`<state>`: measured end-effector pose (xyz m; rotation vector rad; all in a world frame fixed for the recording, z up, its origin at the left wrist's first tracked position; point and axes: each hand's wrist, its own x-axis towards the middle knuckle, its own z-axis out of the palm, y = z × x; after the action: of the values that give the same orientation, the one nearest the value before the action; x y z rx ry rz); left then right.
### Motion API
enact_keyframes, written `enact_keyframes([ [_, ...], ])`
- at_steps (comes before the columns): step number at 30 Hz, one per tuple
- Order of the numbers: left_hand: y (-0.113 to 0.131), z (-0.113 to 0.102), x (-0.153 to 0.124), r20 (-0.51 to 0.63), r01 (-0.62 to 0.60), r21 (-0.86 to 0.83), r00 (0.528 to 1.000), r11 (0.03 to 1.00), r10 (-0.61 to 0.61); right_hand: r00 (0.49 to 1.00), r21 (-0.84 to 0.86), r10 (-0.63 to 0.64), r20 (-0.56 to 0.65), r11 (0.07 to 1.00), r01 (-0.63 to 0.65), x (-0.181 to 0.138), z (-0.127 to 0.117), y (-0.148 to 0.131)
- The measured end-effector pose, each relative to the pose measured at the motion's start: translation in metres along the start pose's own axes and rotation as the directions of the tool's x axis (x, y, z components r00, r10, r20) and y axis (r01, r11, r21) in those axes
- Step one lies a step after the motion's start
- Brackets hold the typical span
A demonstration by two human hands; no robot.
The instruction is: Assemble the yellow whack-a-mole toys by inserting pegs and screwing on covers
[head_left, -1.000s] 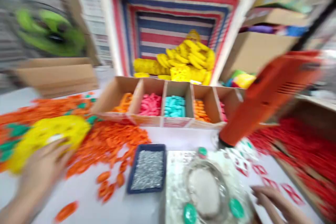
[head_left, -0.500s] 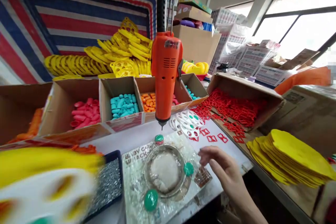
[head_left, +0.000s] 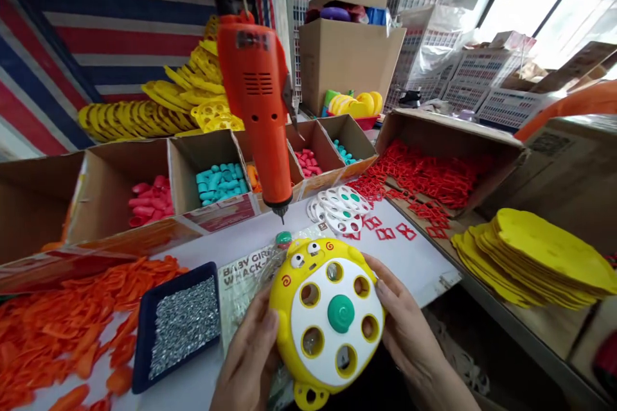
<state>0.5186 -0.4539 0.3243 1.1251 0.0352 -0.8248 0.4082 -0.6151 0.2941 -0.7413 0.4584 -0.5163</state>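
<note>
White table top (head_left: pixel 414 266): orange plastic pieces (head_left: pixel 72 327) in a loose heap at left, touching 1 navy tray (head_left: pixel 141 347) of screws (head_left: pixel 183 327). Just right of the tray, 1 clear plastic bag (head_left: pixel 241 295) with a printed card. Farther along, a stack of white discs (head_left: pixel 337 209) and loose red frames (head_left: pixel 385 233). Cardboard divider box (head_left: pixel 80 199), 6 compartments, along the far edge. Lower bench (head_left: pixel 520 327) at right: stack of yellow discs (head_left: pixel 535 257), 1 open cardboard box (head_left: pixel 448 122) of red frames.

view: head-worn | faces: forward, down | range: close above yellow toy (head_left: pixel 318 359)
</note>
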Motion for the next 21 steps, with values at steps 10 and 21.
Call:
enact_keyframes([
  [10, -0.001, 0.021, 0.01, 0.01, -0.018, 0.073, 1.0, 0.997, 0.017, 0.999, -0.092, -0.001, 0.038, 0.996, 0.005, -0.002, -0.022, 0.006],
  [21, 0.0, 0.005, 0.002, -0.163, 0.207, -0.016, 0.965, 0.978, -0.207, 0.98, -0.463, -0.199, 0.019, 0.867, 0.185, 0.012, -0.064, -0.023],
])
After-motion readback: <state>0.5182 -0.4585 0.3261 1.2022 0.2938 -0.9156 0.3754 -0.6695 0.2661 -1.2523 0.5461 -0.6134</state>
